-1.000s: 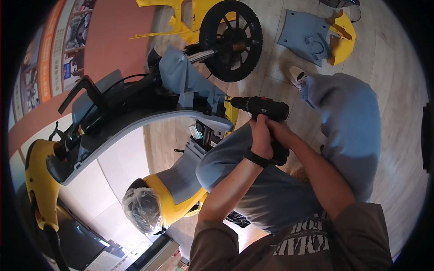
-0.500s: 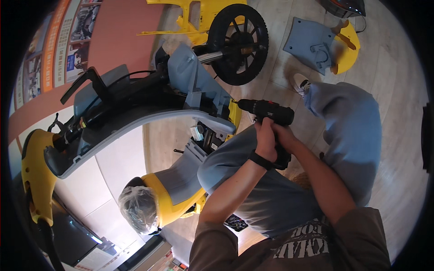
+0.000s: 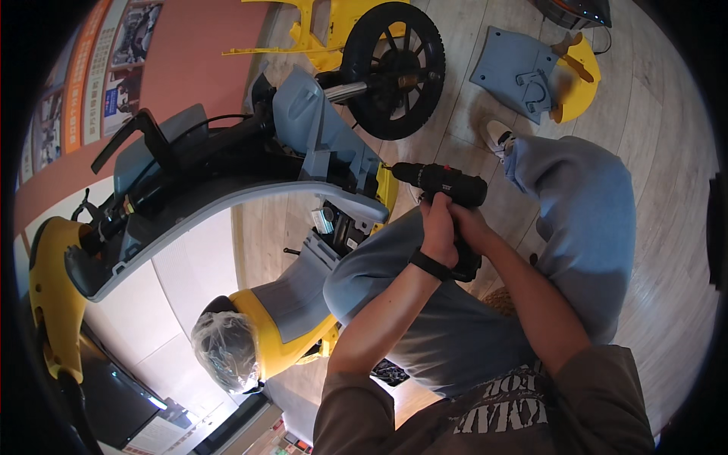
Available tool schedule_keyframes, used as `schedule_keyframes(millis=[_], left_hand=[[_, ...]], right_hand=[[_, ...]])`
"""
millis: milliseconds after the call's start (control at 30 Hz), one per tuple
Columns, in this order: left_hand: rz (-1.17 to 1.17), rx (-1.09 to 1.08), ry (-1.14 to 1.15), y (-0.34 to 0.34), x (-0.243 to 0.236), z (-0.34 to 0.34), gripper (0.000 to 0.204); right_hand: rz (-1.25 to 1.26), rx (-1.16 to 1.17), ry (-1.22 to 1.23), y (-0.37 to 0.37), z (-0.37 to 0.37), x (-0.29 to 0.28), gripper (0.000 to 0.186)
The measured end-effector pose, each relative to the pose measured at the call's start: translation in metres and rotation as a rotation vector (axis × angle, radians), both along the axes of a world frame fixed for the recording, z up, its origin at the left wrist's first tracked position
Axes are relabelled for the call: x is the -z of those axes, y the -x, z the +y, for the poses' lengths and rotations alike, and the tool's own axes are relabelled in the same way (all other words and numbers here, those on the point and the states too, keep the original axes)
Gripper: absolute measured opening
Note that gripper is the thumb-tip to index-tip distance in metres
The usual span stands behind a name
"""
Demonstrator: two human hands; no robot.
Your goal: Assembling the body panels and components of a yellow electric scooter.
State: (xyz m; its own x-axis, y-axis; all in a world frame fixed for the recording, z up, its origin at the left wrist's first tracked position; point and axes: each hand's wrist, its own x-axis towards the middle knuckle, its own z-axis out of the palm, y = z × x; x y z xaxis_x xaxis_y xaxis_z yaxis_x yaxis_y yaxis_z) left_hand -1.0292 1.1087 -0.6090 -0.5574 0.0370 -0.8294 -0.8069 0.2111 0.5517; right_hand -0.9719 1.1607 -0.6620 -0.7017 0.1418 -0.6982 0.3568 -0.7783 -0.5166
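A black cordless drill (image 3: pixel 453 184) lies level above my knee, its bit pointing left. The bit's tip meets the edge of a grey scooter panel (image 3: pixel 345 163) beside a yellow body part (image 3: pixel 387 191); whether it sits in a screw is too small to tell. My left hand (image 3: pixel 437 224), with a black band on its wrist, is closed about the upper grip. Wrapped around the same grip from the other side is my right hand (image 3: pixel 472 226). The fingers of both are partly hidden. The drill's lower end shows below my wrists.
The partly stripped scooter stretches left, with its front wheel (image 3: pixel 394 72) at the top. A yellow frame-like cover (image 3: pixel 318 34) lies behind the wheel. On the floor at upper right are a grey panel (image 3: pixel 512 72) and a yellow shell (image 3: pixel 580 83). A plastic-wrapped part (image 3: pixel 226 349) stands lower left.
The whole view has shifted slightly, so scooter, drill and hands appear a little further left. Both hands keep their hold on the drill, and its tip stays at the panel edge.
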Motion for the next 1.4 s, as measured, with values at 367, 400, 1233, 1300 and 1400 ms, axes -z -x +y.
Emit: schedule_keyframes(millis=[367, 400, 1233, 1300, 1400], left_hand=[[-0.007, 0.034, 0.029, 0.003, -0.006, 0.005, 0.029], [-0.017, 0.036, 0.019, 0.003, -0.005, 0.004, 0.03], [-0.027, 0.064, 0.063, 0.004, -0.015, 0.007, 0.03], [-0.032, 0.05, 0.075, 0.005, -0.016, 0.005, 0.03], [-0.041, 0.069, 0.053, 0.006, -0.011, 0.003, 0.031]], right_hand=[[0.005, 0.013, 0.136, 0.002, 0.003, -0.001, 0.027], [0.004, 0.012, 0.137, 0.002, 0.002, 0.001, 0.027], [0.019, -0.058, 0.168, 0.002, 0.005, 0.008, 0.032], [0.015, -0.065, 0.176, 0.003, 0.005, 0.005, 0.032], [0.012, -0.082, 0.207, 0.003, 0.007, 0.004, 0.031]])
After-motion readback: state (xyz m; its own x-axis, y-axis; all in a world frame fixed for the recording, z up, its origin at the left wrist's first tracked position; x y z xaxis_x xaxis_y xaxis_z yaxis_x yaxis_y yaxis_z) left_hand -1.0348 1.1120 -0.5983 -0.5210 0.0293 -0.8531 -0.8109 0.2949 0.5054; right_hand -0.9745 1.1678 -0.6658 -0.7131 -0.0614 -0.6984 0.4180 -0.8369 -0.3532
